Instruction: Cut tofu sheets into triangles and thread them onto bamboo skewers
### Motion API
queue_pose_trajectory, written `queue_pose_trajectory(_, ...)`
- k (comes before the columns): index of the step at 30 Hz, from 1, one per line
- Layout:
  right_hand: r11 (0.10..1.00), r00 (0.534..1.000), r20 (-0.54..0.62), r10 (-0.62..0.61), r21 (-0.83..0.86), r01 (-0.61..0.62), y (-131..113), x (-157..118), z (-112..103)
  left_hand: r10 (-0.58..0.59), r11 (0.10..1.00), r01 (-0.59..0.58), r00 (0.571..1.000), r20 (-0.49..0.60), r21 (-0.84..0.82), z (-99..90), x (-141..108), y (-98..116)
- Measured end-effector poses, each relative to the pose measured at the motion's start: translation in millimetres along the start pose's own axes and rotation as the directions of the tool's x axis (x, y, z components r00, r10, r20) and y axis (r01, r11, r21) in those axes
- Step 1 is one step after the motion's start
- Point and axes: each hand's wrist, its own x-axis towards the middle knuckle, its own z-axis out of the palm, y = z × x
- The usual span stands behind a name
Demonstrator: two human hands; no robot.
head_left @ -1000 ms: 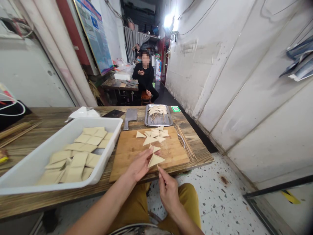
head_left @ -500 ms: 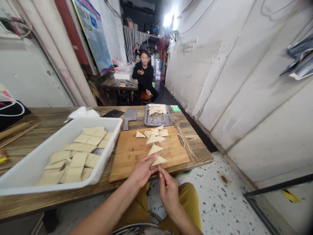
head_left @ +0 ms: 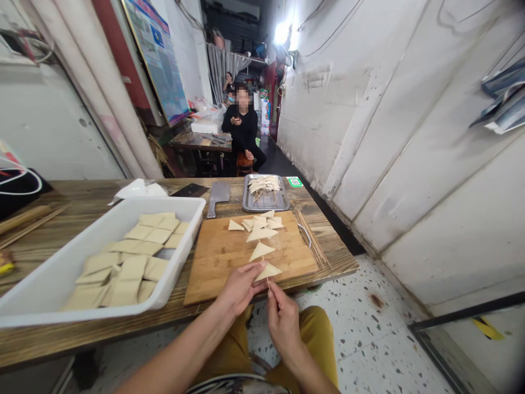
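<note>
Near the front edge of the wooden cutting board [head_left: 221,257], my left hand [head_left: 243,287] pinches a pale tofu-sheet triangle [head_left: 270,271] between thumb and fingers. My right hand [head_left: 283,314] is closed on the lower end of a thin bamboo skewer [head_left: 268,283], which runs up into that triangle. Two more triangles, a middle one [head_left: 261,251] and a far one [head_left: 261,234], line up beyond it on the same skewer. Loose triangles [head_left: 235,225] are heaped at the back of the board.
A white plastic tub [head_left: 180,257] with several pale square sheets stands left. Behind the board lie a cleaver [head_left: 220,192] and a metal tray [head_left: 246,203] of filled skewers. Bare skewers [head_left: 314,241] lie right of the board. A person [head_left: 241,126] sits beyond the table.
The skewer and its triangles have shifted very slightly to the right with my left hand. Both hands keep their hold.
</note>
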Motion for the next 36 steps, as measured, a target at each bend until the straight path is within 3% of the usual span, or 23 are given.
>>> queue_pose_trajectory(7,1.0,1.0,0.002,-0.009,0.003,0.008,-3.1,2.6,-3.1,0.016,1.0,-0.015,0.999,0.035,-0.027,-2.8,-0.8,6.2)
queue_pose_trajectory(13,0.999,0.997,0.073,-0.024,0.034,0.021,-7.0,-1.1,-3.6,0.112,0.989,-0.119,0.991,-0.079,-0.084,-4.3,7.6,25.3)
queue_pose_trajectory(23,0.999,0.996,0.084,-0.02,0.033,0.017,-5.7,-2.4,-3.3,0.069,0.997,-0.073,0.991,-0.113,-0.034,-1.8,8.2,22.9)
queue_pose_trajectory(27,0.999,0.998,0.063,-0.031,0.018,0.03,-5.9,2.5,-5.7,0.06,0.998,-0.06,0.996,-0.06,-0.007,0.6,6.3,25.5)
queue_pose_trajectory(36,0.998,0.987,0.158,-0.024,0.053,0.016,-4.8,-9.0,-7.0,0.246,0.964,-0.255,0.964,-0.107,-0.082,-11.5,13.5,50.6)
